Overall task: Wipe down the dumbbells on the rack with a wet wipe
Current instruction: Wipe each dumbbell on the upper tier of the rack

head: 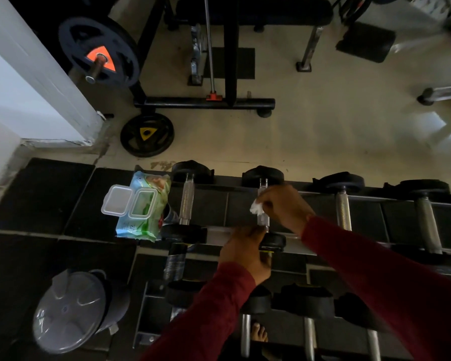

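Several black-headed dumbbells with chrome handles lie across the top tier of the rack (219, 231). My right hand (284, 207) holds a crumpled white wet wipe (255, 208) against the chrome handle of the second dumbbell (263, 175) from the left. My left hand (242, 251) grips the near black head of that same dumbbell. To its left lies another dumbbell (187, 201), and two more (343, 201) sit to the right. An open pack of wet wipes (143, 207), lid flipped up, rests on the rack's left end.
A lower rack tier holds more dumbbells (305, 300). A grey lidded bin (70, 311) stands at the lower left. A weight plate (146, 135) lies on the floor beyond the rack, with a bench frame (206, 102) and a loaded barbell plate (99, 52) behind. A bare foot (258, 332) shows below.
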Action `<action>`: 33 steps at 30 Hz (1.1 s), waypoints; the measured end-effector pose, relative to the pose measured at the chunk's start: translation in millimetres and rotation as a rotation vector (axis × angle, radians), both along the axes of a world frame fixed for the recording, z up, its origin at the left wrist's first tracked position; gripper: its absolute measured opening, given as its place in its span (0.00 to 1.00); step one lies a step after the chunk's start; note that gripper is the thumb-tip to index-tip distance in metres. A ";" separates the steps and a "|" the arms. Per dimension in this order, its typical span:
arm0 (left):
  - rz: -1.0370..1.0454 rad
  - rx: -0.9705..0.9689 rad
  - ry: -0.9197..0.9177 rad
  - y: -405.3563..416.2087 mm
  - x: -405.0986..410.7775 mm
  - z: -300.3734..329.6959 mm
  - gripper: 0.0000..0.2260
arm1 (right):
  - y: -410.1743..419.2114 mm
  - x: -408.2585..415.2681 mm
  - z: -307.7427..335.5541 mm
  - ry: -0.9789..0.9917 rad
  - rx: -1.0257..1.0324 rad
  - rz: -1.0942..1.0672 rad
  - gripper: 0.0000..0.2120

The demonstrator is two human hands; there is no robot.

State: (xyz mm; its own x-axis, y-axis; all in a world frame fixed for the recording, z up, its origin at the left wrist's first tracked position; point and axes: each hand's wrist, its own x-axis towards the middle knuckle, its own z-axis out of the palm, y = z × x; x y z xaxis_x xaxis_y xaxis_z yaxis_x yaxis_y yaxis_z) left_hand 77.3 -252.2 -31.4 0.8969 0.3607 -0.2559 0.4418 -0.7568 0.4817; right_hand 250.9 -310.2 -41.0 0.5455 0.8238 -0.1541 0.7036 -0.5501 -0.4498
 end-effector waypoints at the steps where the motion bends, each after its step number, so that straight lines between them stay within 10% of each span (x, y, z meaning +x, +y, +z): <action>1: -0.049 0.025 0.034 -4.9 3.5 0.8 0.29 | -8.0 -0.4 -1.7 0.046 0.038 -0.027 0.09; 7: -0.120 0.180 0.218 -27.9 38.6 7.4 0.24 | -26.3 14.3 -8.8 0.732 0.328 -0.759 0.12; 15: 0.055 -0.160 0.026 0.3 30.0 -3.0 0.17 | -27.2 12.4 -4.7 1.192 0.549 -0.876 0.11; 33: 0.330 -0.378 -0.002 15.5 9.3 -16.6 0.25 | -33.7 -20.0 -24.8 0.646 0.126 -0.685 0.02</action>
State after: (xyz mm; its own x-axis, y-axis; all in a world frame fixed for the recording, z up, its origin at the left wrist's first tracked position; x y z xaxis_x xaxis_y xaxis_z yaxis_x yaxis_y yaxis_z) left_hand 86.6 -236.7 -48.1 0.7511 0.5078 -0.4218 0.6270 -0.3488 0.6966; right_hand 230.9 -343.9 -65.8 0.7564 0.3871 -0.5272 -0.1603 -0.6718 -0.7232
